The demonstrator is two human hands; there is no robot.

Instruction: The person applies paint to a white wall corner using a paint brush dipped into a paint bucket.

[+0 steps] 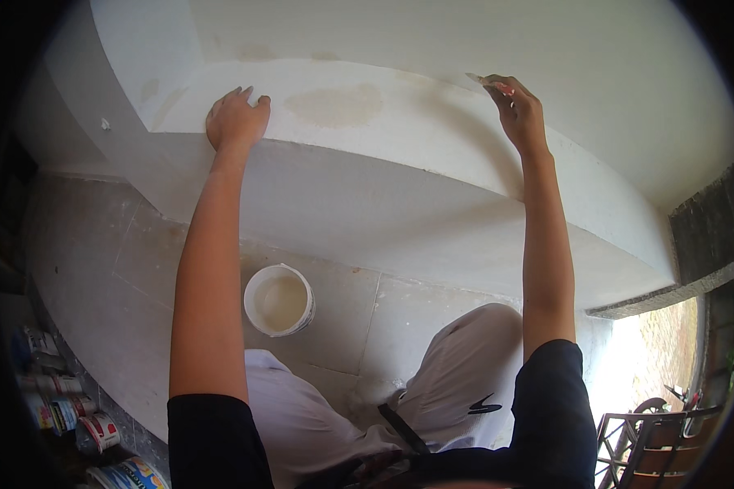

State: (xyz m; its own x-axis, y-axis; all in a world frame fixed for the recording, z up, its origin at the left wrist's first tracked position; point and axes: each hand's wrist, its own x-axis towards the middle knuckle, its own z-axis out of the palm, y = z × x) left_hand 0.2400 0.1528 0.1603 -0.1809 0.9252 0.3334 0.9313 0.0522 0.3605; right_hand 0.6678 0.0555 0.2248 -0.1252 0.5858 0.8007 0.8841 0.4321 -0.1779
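My right hand (517,110) holds a small putty knife (489,82) with a red, paint-spotted handle against or close to the wall (416,36) above a white ledge. Its blade points left. On the left part of the ledge (404,128) rests my left hand (238,119), fingers spread, with no tool seen in it. Right of that hand a large beige patch (336,105) marks the ledge's surface. Smaller beige patches lie along the corner of ledge and wall. A white bucket (279,300) with pale liquid stands on the floor below.
Grey floor tiles (318,354) with white specks lie under my bent knees. Several paint containers (98,431) stand at the lower left. At the right are a dark stone-like edge (706,226), a bright opening and a metal-framed rack or chair (660,452). A small white fitting (105,124) sits on the left wall.
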